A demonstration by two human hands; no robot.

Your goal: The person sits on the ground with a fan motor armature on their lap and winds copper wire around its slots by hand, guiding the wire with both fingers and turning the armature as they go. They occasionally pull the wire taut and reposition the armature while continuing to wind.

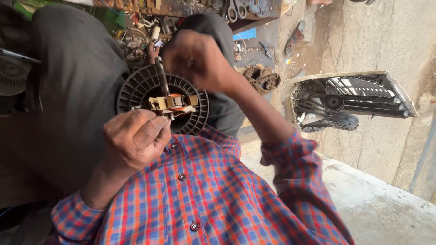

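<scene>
The view looks down a red, blue and orange checked shirt (204, 199) to two bare hands held in front of the chest. The left hand (136, 138) is curled closed, its fingers (156, 127) pinching the near edge of a small electric motor core with copper windings and tan plates (175, 103). This core sits at the centre of a round black plastic fan wheel with many thin radial blades (136, 88), which rests against the person's dark-trousered lap. A dark metal shaft (161, 75) rises from the core. The right hand (197, 59) is above it, fingers bent inward in a closed fist near the shaft's top; whether it truly grips the shaft cannot be told, as the hand is blurred. Beyond the knees lies a cluttered counter with scissors (234, 10), wires and small metal parts. To the right, on the concrete floor, stands a cream-coloured fan housing with black inner blades (349, 100), well apart from the hands, beside a crumpled brown rag (262, 78).
</scene>
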